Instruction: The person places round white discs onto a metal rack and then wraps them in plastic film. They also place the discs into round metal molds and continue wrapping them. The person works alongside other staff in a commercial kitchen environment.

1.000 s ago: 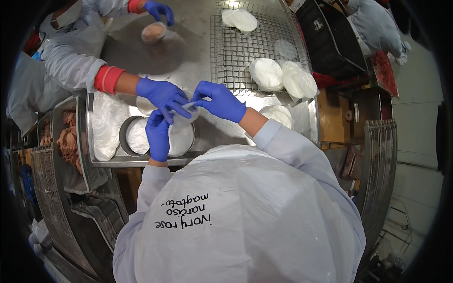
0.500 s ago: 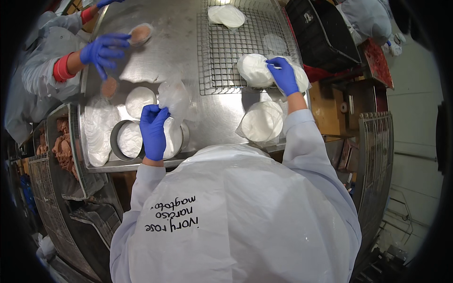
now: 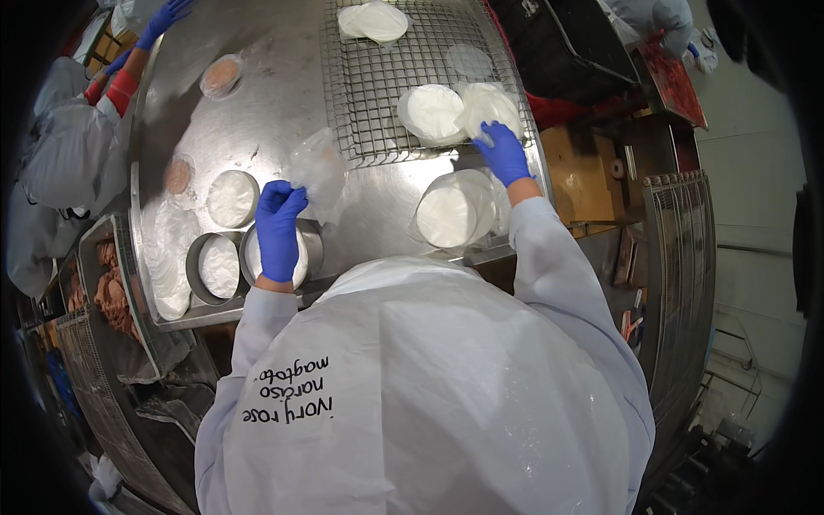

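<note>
My left hand (image 3: pixel 281 225), in a blue glove, has its fingers pressed together on a crumpled clear plastic sheet (image 3: pixel 318 161). Beneath that hand stands a metal ring (image 3: pixel 314 249) with white round sheets inside, beside a second metal ring (image 3: pixel 196 266) holding a white stack. My right hand (image 3: pixel 502 154), also blue-gloved, lies with fingers apart at the near edge of a plastic-covered white disc (image 3: pixel 487 105) on the wire rack (image 3: pixel 369 129). Another white disc (image 3: pixel 433 112) adjoins it on the left. Nearer me, white discs in clear plastic (image 3: pixel 448 216) lie on the steel table.
Two pinkish patties in clear film (image 3: pixel 222 76) (image 3: pixel 178 176) lie at the left. A bunched plastic pile (image 3: pixel 172 266) runs along the table's left edge. A co-worker's gloved hand (image 3: pixel 163 19) is at far left. A black crate (image 3: pixel 571 64) stands beyond the rack.
My right hand has drawn back toward me from between the two discs, its fingers loosening. The co-worker's hand has left the patty, moving away. The view has shifted somewhat.
</note>
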`<state>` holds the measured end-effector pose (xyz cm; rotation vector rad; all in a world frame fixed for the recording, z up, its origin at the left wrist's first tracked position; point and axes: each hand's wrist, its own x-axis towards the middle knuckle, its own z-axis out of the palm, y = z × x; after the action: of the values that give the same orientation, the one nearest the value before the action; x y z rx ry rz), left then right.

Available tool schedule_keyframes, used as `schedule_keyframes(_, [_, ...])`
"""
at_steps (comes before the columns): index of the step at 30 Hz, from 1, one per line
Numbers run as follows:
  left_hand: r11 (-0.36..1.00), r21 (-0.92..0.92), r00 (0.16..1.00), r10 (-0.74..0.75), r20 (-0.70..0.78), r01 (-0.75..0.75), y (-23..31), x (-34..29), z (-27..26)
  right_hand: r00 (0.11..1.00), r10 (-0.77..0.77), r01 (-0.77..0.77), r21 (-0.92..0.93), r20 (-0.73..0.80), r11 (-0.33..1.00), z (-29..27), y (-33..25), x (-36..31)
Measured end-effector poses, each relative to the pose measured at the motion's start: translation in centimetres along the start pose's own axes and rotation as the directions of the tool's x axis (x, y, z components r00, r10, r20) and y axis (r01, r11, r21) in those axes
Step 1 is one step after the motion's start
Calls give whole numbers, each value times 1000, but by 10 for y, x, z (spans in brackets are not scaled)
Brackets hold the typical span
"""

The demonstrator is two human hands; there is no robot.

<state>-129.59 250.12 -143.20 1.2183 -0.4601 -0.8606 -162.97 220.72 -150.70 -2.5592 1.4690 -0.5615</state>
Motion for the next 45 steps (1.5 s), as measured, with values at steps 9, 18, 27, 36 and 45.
schedule_keyframes(9, [977, 96, 885, -213, 415, 190, -55, -8, 57, 861, -271, -145, 719, 430, 680, -48, -125, -48])
schedule_keyframes(18, [735, 525, 677, -647, 350, 430, -104, -15, 72, 881, 268, -300, 24, 389, 954, -5, -35, -86])
schedule_keyframes(27, [677, 528, 422, -734, 532, 512, -136, -18, 105, 831, 87, -401, 484, 549, 778, -9, -36, -130])
schedule_keyframes(36, [753, 422, 587, -658, 472, 505, -114, -17, 167, 977, 82, -205, 762, 196, 614, -104, 44, 13])
schedule_keyframes(45, [658, 659, 900, 66, 430, -364, -130, 20, 209, 981, -188, 192, -111, 46, 975, -55, 15, 127])
